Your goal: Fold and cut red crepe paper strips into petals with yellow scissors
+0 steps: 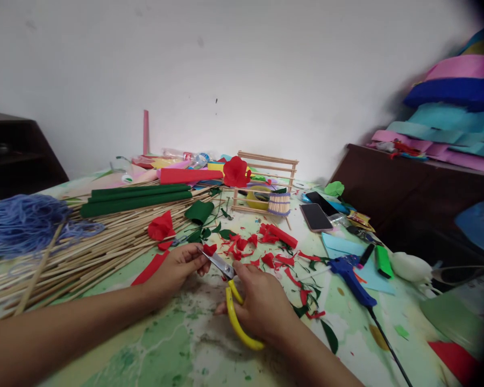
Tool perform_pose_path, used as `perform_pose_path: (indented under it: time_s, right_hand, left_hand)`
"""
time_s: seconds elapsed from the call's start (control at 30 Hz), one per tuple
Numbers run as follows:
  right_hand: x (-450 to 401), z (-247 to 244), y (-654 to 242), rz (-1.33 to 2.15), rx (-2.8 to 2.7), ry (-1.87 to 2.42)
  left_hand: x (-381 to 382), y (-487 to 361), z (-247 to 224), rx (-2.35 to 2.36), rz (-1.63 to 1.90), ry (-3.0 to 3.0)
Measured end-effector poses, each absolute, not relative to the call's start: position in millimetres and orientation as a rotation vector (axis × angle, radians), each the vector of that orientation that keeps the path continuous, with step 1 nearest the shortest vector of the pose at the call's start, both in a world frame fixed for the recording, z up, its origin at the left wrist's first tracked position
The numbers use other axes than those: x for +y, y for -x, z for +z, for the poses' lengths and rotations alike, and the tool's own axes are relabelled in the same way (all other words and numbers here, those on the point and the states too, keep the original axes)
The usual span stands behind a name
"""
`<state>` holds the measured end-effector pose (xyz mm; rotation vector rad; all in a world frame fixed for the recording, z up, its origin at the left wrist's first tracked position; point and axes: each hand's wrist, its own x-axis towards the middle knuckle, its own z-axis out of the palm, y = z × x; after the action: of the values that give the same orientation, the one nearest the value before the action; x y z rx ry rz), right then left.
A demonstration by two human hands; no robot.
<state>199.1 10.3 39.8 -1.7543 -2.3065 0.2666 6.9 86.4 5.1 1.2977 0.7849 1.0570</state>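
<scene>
My right hand (262, 301) is closed around a pair of scissors (236, 314) with yellow handles. Their metal blades point up and left, reaching my left hand (185, 263). The fingers of that hand are pinched together on a small piece of red paper (210, 249), which lies against the blade tips. Just beyond it, a red paper flower (161, 227) rests on the bundle of thin wooden sticks (105, 242). Red and green paper scraps (268, 259) are strewn past my right hand.
A blue glue gun (353, 279) with a black cord lies at the right. Phones (315, 216) sit farther back. At the left are blue yarn (22, 223) and green paper rolls (137, 199). A small stick frame (266, 156) and another red flower (236, 172) stand at the back.
</scene>
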Motion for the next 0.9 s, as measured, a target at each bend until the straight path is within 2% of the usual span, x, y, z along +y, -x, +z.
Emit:
perform_pose_path:
  time_s: [0.9]
  right_hand:
    - [10.9, 39.1, -207.0, 0.295, -2.315, 1.665]
  left_hand:
    - [95.8, 0.2, -4.1, 0.740, 0.934, -1.324]
